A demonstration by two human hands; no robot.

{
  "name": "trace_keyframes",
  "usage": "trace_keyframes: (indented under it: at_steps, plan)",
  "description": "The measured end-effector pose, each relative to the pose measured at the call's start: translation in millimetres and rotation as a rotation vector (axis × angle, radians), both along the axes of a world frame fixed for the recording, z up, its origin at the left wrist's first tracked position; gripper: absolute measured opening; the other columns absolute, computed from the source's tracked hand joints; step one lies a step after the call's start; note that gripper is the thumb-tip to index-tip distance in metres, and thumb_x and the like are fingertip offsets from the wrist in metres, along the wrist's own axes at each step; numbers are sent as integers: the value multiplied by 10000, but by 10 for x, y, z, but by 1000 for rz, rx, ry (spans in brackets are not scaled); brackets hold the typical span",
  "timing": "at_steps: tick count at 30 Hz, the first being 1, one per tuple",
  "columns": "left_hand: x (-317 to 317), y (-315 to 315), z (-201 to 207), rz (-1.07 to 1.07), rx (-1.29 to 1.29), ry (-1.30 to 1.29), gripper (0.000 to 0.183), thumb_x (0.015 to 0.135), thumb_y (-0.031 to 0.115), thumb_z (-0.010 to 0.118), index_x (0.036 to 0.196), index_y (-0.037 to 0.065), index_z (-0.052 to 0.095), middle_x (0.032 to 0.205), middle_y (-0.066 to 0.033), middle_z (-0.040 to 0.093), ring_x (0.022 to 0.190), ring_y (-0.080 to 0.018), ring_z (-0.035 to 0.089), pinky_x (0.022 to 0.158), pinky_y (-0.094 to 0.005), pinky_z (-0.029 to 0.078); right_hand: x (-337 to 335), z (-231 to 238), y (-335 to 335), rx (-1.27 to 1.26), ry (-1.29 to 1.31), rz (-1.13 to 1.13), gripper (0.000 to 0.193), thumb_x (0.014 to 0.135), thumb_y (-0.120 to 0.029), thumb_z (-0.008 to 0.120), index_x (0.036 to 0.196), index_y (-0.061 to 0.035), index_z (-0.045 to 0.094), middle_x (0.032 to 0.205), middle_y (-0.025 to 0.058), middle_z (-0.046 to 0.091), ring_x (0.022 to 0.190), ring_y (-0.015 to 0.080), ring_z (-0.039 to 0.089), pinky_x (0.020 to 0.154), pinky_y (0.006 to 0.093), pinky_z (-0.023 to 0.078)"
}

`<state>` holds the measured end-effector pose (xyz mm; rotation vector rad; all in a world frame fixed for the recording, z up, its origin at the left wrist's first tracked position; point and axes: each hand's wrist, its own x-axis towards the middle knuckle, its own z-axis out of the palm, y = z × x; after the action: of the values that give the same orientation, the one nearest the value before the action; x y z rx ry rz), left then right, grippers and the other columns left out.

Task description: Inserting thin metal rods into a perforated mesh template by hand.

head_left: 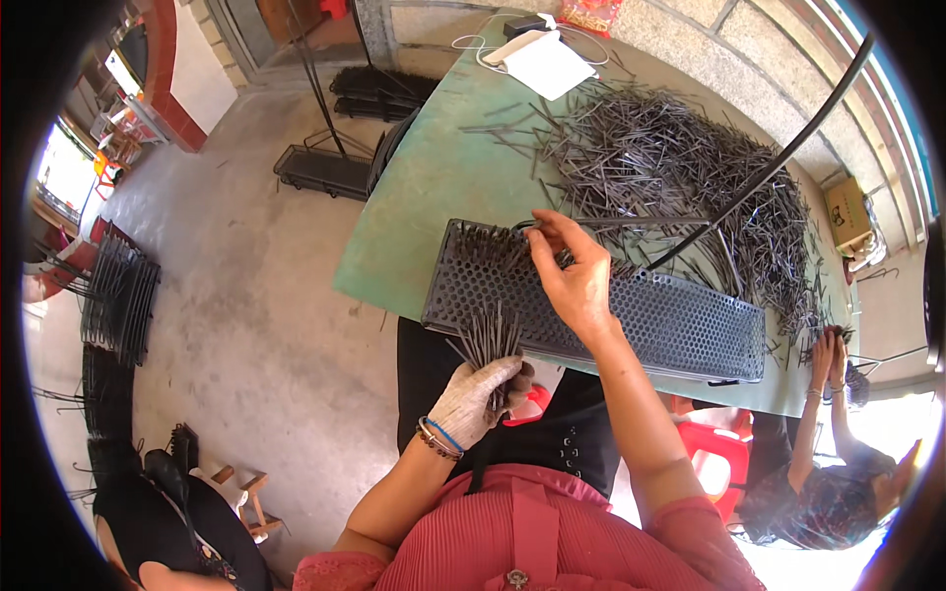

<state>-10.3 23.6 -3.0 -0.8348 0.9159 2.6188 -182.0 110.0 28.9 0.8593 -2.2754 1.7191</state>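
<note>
My left hand (471, 399), in a pale knit glove, is closed round a bundle of thin dark strips (490, 337), their ends fanned upward. A long black perforated tray (631, 315) lies slantwise on the near part of the table, in front of me. Short dark strips (483, 246) stand upright in rows at its left end and along its far edge. Over that far edge is my bare right hand (574, 271), thumb and fingertips pinched together; what lies between them is too small to make out.
A large heap of loose dark strips (670, 163) covers the far right of the green table (414, 217). A black rod (778, 163) rises slanting beyond the tray. Another person's hands (830, 360) work at the right edge. Racks (330, 169) stand on the floor.
</note>
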Motion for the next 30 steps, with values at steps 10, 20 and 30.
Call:
trace_keyframes:
  at_steps: [10, 20, 30]
  plan:
    - [-10, 53, 52, 19, 23, 60, 235, 943, 147, 593, 1121, -7, 590, 938, -108, 679, 765, -178, 684, 644, -303, 593, -43, -131, 9, 80, 164, -27, 235, 864, -32, 676, 1095, 9, 667, 921, 113, 718, 775, 162, 685, 711, 290, 538]
    - [-4, 40, 44, 3, -49, 41, 254, 954, 193, 584, 1101, -14, 603, 894, -94, 683, 712, -176, 678, 635, -299, 582, -23, -56, -15, 307, 569, 52, 196, 775, -30, 715, 970, -37, 701, 997, 66, 649, 906, 260, 600, 790, 368, 455]
    - [30, 70, -51, -17, -1, 100, 242, 950, 198, 624, 1116, 25, 593, 932, -76, 676, 743, -135, 673, 597, -247, 549, 33, -15, 47, 255, 521, -13, 158, 828, -51, 700, 982, -19, 706, 948, 97, 663, 813, 255, 620, 730, 350, 484]
